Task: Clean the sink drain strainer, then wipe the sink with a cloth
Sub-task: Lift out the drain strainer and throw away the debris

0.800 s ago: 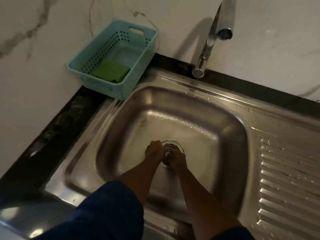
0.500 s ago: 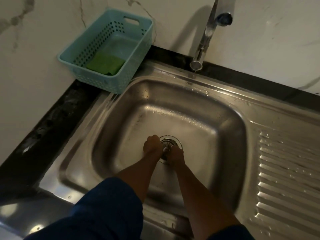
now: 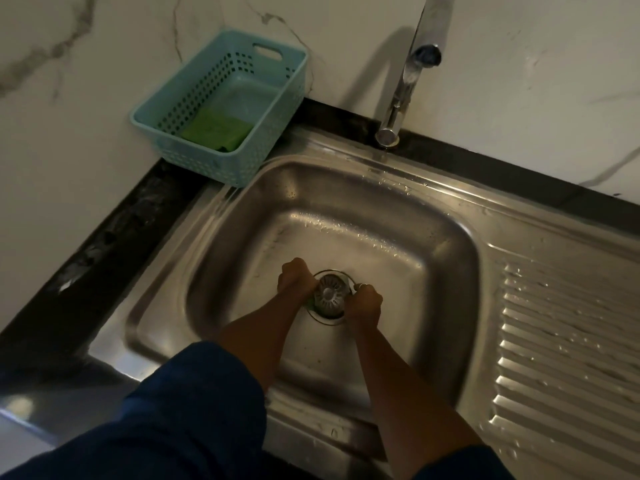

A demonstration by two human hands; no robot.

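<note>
Head view looks down into a stainless steel sink (image 3: 242,237) whose basin fills the middle of the frame, with a ribbed drainboard (image 3: 561,341) running off to the right. At the basin's bottom, a little below frame centre, the drain strainer (image 3: 330,296) is tilted up out of the drain ring (image 3: 325,317), its slotted face toward the camera. The left hand (image 3: 294,280) is curled closed against the strainer's left edge, and a sliver of something green shows just under that hand; what it is cannot be made out. The right hand (image 3: 363,303) is closed around the strainer's right edge, so both hands hold it between them. Dark blue sleeves (image 3: 194,410) fill the lower left. A chrome faucet (image 3: 408,74) rises at the upper right of centre, its base on the dark tabletop (image 3: 114,237) strip behind the sink. In the upper left, a pale blue perforated basket (image 3: 277,133) sits in the corner against the marbled wall (image 3: 519,81), holding a green cloth (image 3: 214,129) at its near end.
</note>
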